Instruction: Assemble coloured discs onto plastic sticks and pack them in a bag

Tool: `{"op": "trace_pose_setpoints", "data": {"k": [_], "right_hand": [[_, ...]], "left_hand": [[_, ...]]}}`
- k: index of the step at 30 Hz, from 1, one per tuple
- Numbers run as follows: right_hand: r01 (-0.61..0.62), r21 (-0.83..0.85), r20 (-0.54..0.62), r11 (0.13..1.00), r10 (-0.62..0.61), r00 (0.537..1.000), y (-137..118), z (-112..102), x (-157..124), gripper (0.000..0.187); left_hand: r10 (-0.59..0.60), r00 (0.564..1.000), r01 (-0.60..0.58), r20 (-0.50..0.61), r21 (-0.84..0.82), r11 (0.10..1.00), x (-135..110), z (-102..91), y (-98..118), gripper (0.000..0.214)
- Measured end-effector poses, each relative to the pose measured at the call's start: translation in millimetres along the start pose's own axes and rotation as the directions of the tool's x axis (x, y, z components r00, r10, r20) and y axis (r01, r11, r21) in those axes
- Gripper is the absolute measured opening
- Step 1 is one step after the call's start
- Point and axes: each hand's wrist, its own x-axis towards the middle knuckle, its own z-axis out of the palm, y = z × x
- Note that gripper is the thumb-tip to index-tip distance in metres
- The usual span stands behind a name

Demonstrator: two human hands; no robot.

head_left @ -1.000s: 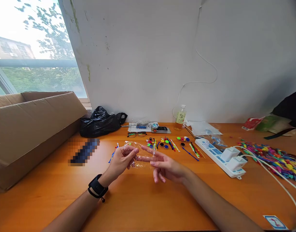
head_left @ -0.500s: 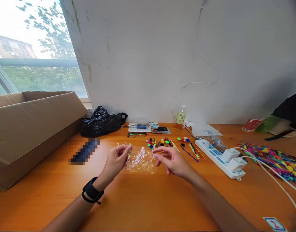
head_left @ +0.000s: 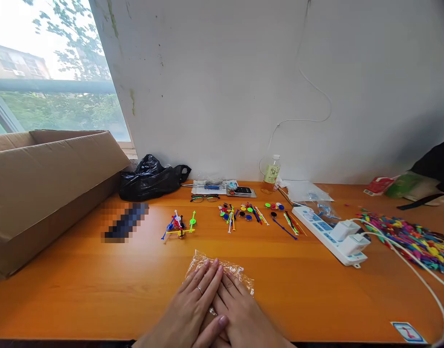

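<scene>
A crumpled clear plastic bag (head_left: 239, 271) lies on the orange table (head_left: 80, 285) near its front edge. My left hand (head_left: 193, 304) lies flat on the bag with its fingers stretched out; a ring shows on one finger. My right hand (head_left: 241, 309) lies flat beside it, also on the bag, and the left thumb crosses over it. Both hands press down on the bag. Beyond them a small built figure of coloured sticks and discs (head_left: 178, 226) stands on the table.
Loose coloured sticks and discs (head_left: 250, 215) lie mid-table. A white power strip (head_left: 330, 234) with plugs and cables sits at the right, a heap of coloured sticks (head_left: 410, 237) beyond it. An open cardboard box (head_left: 44, 183) fills the left. Black bag (head_left: 151, 176), glasses, phone and bottle (head_left: 271, 175) line the wall.
Both hands have come down and toward me with the plastic bag, from holding it up to pressing it flat on the table. The stick figure behind them is now in view.
</scene>
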Motion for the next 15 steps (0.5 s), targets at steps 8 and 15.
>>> {"op": "trace_pose_setpoints", "data": {"k": [8, 15], "right_hand": [[-0.121, 0.154, 0.116, 0.981, 0.103, 0.988, 9, -61, -30, 0.065], [-0.092, 0.193, 0.050, 0.977, 0.084, 0.995, 8, -89, -21, 0.044]], "left_hand": [[-0.073, 0.996, 0.077, -0.044, 0.088, 0.993, -22, -14.6, -22, 0.093], [-0.064, 0.997, 0.067, -0.039, 0.100, 0.993, -8, -8.0, -11, 0.067]]}}
